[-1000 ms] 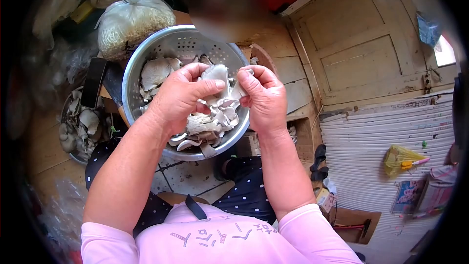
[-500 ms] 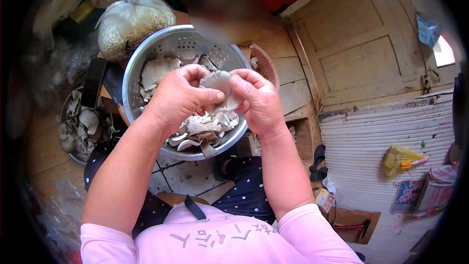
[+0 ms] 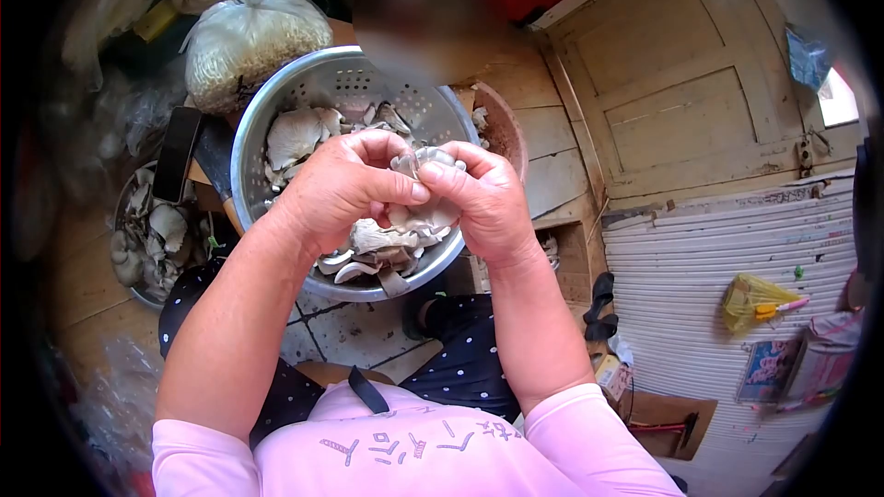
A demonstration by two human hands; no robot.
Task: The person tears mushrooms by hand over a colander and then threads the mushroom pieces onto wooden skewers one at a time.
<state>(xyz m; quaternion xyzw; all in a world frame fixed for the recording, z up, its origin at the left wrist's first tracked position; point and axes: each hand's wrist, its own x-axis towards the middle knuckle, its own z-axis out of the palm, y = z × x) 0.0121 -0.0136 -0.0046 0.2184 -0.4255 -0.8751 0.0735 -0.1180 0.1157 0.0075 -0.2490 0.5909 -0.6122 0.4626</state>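
Note:
Above a metal colander (image 3: 247, 143) my two hands pinch one grey mushroom (image 3: 429, 212) between them. My left hand (image 3: 359, 179) grips its left side with thumb and fingers. On the right side of the same mushroom, my right hand (image 3: 479, 193) is closed, its thumb beside the left thumb. Several torn mushroom pieces (image 3: 378, 241) lie in the front of the colander, partly hidden by the hands. A broad mushroom cap (image 3: 295, 136) rests at its left side.
A tied plastic bag (image 3: 253, 41) stands behind the colander. To the left are a dark phone (image 3: 177, 155) and a bowl of mushrooms (image 3: 166, 230). A reddish basin (image 3: 502, 129) sits behind on the right. A wooden door (image 3: 681, 83) stands at the upper right.
My hands have drawn closer together, thumbs now nearly touching. The mushroom's top edge has tipped and folded, and it sits slightly lower between my fingers.

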